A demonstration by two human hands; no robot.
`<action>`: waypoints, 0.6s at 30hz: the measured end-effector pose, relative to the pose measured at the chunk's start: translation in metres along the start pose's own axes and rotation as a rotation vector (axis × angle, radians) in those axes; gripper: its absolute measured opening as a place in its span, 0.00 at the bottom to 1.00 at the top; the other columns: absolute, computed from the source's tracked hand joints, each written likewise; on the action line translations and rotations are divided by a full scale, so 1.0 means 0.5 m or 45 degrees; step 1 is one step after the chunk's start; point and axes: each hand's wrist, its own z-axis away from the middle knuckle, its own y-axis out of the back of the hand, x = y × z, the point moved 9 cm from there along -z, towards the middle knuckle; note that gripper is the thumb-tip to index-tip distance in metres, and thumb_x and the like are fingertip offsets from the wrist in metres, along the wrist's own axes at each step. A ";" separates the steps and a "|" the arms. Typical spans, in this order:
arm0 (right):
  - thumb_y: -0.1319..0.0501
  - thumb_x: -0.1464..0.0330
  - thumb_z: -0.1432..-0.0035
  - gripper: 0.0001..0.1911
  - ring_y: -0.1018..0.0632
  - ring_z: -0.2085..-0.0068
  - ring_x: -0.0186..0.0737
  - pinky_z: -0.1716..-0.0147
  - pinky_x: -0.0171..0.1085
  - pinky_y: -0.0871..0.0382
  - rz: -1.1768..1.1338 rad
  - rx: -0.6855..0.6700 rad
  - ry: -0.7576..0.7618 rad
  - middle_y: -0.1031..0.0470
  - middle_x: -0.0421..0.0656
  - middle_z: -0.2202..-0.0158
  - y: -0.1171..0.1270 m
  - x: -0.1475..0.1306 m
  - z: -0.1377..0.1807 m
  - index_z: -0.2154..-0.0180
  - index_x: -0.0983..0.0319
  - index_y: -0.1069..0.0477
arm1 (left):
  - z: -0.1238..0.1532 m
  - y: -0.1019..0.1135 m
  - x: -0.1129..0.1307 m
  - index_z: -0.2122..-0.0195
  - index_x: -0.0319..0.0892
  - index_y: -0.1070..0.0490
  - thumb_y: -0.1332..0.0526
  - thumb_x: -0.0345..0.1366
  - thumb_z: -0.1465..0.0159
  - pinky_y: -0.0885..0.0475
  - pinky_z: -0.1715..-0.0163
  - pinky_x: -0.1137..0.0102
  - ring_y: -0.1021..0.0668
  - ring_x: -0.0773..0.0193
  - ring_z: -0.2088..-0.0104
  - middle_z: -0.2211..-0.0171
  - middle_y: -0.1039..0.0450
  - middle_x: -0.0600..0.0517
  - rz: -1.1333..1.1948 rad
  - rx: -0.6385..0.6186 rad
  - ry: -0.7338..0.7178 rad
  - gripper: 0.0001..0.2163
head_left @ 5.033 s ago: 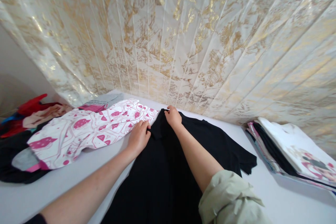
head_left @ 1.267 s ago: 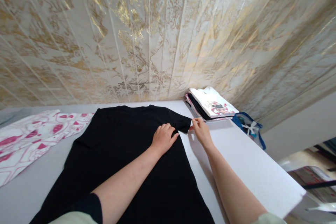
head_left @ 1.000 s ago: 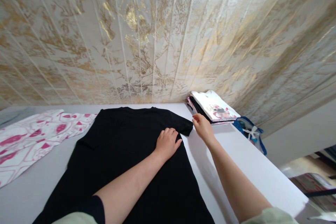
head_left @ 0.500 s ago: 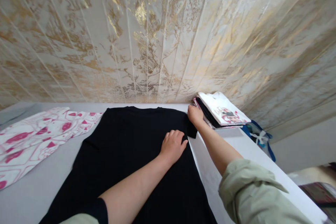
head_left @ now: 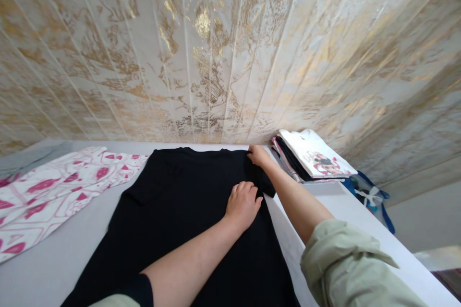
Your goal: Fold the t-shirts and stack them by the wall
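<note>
A black T-shirt (head_left: 187, 211) lies spread out on the white surface, its neckline toward the wall. My left hand (head_left: 244, 204) rests flat on the shirt's right part, below the sleeve, fingers slightly apart. At the top of the right shoulder, my right hand (head_left: 260, 157) has its fingers curled closed on the black cloth; the fingertips are partly hidden. The right sleeve hangs down beside my right forearm.
To the left lies a white garment with pink print (head_left: 72, 187), with a grey cloth (head_left: 34, 159) behind it. A folded clothes stack (head_left: 313, 151) sits at the right, near a blue item with a white bow (head_left: 370, 197). A gold-patterned wall covering (head_left: 212, 57) stands behind.
My right hand has moved a little left along the shirt's shoulder, away from the folded stack. My left hand stays at the same place on the shirt. The view has shifted slightly.
</note>
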 end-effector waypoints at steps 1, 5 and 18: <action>0.43 0.73 0.41 0.09 0.23 0.61 0.42 0.62 0.36 0.34 0.003 0.061 -0.001 0.23 0.49 0.60 0.007 -0.001 0.003 0.58 0.62 0.28 | -0.001 0.001 0.000 0.54 0.43 0.29 0.43 0.37 0.33 0.35 0.46 0.58 0.29 0.54 0.48 0.50 0.29 0.47 -0.002 -0.002 0.002 0.09; 0.43 0.73 0.40 0.11 0.24 0.55 0.42 0.56 0.36 0.35 -0.015 0.124 0.066 0.25 0.49 0.54 0.008 -0.007 0.024 0.56 0.61 0.29 | -0.003 0.006 -0.006 0.52 0.41 0.30 0.43 0.36 0.33 0.33 0.48 0.57 0.29 0.53 0.50 0.52 0.28 0.45 -0.043 0.011 0.048 0.11; 0.41 0.62 0.40 0.17 0.31 0.83 0.32 0.79 0.33 0.41 -0.371 -0.230 -0.398 0.30 0.41 0.83 0.026 0.219 0.231 0.78 0.63 0.32 | -0.004 0.004 -0.012 0.49 0.41 0.31 0.42 0.38 0.34 0.38 0.42 0.58 0.31 0.54 0.45 0.48 0.30 0.46 -0.096 0.016 0.081 0.14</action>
